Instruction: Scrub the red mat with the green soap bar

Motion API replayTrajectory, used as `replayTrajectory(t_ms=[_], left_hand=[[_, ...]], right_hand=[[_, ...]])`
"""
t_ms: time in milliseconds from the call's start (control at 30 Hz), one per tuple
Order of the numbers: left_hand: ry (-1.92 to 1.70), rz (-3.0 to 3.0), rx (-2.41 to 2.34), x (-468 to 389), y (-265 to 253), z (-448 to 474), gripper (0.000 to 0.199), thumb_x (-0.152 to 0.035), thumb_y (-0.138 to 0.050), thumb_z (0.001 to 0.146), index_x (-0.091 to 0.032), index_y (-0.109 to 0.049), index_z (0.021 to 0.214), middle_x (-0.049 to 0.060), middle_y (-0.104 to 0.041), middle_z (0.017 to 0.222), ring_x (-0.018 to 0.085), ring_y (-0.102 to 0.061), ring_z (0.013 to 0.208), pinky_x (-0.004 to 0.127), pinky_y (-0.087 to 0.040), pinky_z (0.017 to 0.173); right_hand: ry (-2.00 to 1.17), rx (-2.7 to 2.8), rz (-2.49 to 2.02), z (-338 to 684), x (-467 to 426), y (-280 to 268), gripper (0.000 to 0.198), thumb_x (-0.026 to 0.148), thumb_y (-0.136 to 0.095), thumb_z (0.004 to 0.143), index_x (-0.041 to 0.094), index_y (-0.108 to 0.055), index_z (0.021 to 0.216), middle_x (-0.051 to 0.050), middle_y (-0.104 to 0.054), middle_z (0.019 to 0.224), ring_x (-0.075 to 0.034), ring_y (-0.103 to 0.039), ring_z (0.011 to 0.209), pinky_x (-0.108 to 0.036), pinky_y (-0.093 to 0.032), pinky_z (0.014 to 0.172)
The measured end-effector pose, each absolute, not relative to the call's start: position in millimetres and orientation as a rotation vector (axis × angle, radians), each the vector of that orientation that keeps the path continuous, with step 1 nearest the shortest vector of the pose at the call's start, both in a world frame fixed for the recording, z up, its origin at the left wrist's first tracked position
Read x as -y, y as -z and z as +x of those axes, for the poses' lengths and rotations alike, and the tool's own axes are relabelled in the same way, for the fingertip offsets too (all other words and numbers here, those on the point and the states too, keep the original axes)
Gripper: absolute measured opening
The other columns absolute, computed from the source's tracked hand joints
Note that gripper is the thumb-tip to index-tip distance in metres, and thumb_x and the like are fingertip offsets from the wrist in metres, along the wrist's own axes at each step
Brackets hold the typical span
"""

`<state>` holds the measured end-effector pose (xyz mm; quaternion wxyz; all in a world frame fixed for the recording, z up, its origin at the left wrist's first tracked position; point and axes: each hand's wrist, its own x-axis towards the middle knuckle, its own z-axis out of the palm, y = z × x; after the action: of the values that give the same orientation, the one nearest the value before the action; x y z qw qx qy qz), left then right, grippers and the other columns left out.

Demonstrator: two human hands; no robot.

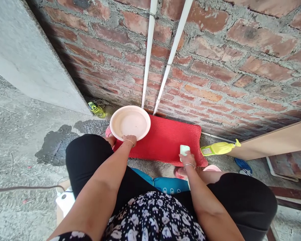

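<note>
My left hand (129,140) is closed over the near rim of a pale pink basin (132,124), which seems to hold water. The basin is over the left part of a red mat (165,137); I cannot tell if it rests on it. In my right hand (189,158) is a pale green, rounded block (184,150), its kind unclear, close over the mat's right part. Whether the block touches the mat does not show. A yellow bottle (217,148) with a nozzle lies just off the mat's right edge.
A brick wall (205,67) with two white pipes (163,83) rises ahead. A green bottle (97,109) stands by a grey slab (35,53) at left, near wet concrete (55,144). At right are a board (278,139) and a blue shoe (242,165).
</note>
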<state>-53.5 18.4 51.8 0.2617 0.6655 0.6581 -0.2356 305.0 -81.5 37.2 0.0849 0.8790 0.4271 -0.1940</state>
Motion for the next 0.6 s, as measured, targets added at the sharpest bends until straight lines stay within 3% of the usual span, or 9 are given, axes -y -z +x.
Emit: replayTrajectory(t_ms=[133, 233, 333, 467, 600], left_hand=[[0.61, 1.791, -1.792, -17.7, -50.6, -53.6, 0.043, -0.021, -0.04, 0.081, -0.022, -0.057, 0.121, 0.015, -0.057, 0.125, 0.03, -0.05, 0.117, 0.057, -0.032, 0.096], [0.615, 1.797, -1.795, -16.9, -51.9, -53.3, 0.041, -0.021, -0.039, 0.083, -0.023, -0.057, 0.121, 0.014, -0.057, 0.125, 0.03, -0.05, 0.117, 0.057, -0.031, 0.097], [0.628, 1.817, -1.788, -16.1, -53.6, -53.1, 0.04, -0.022, -0.04, 0.084, -0.024, -0.057, 0.12, 0.013, -0.057, 0.125, 0.029, -0.05, 0.117, 0.056, -0.031, 0.097], [0.646, 1.827, -1.79, -16.0, -53.4, -52.5, 0.039, -0.024, -0.039, 0.085, -0.026, -0.058, 0.119, 0.012, -0.058, 0.124, 0.028, -0.052, 0.115, 0.055, -0.032, 0.097], [0.667, 1.831, -1.791, -16.4, -51.7, -51.1, 0.04, -0.02, -0.04, 0.084, -0.025, -0.057, 0.119, 0.012, -0.058, 0.124, 0.028, -0.052, 0.114, 0.055, -0.032, 0.096]], right_hand=[[0.55, -1.076, 2.79, 330.2, 84.4, -48.5, 0.051, 0.052, -0.048, 0.081, 0.015, -0.052, 0.117, -0.018, -0.058, 0.1, -0.027, -0.061, 0.086, -0.035, -0.044, 0.067], [0.623, -1.28, 2.804, 284.6, 66.5, -48.7, 0.052, 0.055, -0.055, 0.076, 0.022, -0.052, 0.116, -0.011, -0.056, 0.109, -0.023, -0.06, 0.09, -0.031, -0.044, 0.072], [0.718, -1.704, 2.496, 211.6, 41.7, -42.7, 0.048, 0.053, -0.06, 0.072, 0.03, -0.052, 0.114, -0.004, -0.052, 0.112, -0.02, -0.056, 0.097, -0.029, -0.042, 0.077], [0.711, -2.113, 1.991, 140.8, 15.9, -36.1, 0.046, 0.046, -0.061, 0.073, 0.031, -0.051, 0.115, -0.004, -0.049, 0.113, -0.021, -0.051, 0.104, -0.03, -0.039, 0.081], [0.65, -2.078, 2.018, 149.9, 2.3, -30.3, 0.045, 0.043, -0.062, 0.072, 0.029, -0.053, 0.113, -0.006, -0.049, 0.112, -0.023, -0.052, 0.103, -0.032, -0.04, 0.079]])
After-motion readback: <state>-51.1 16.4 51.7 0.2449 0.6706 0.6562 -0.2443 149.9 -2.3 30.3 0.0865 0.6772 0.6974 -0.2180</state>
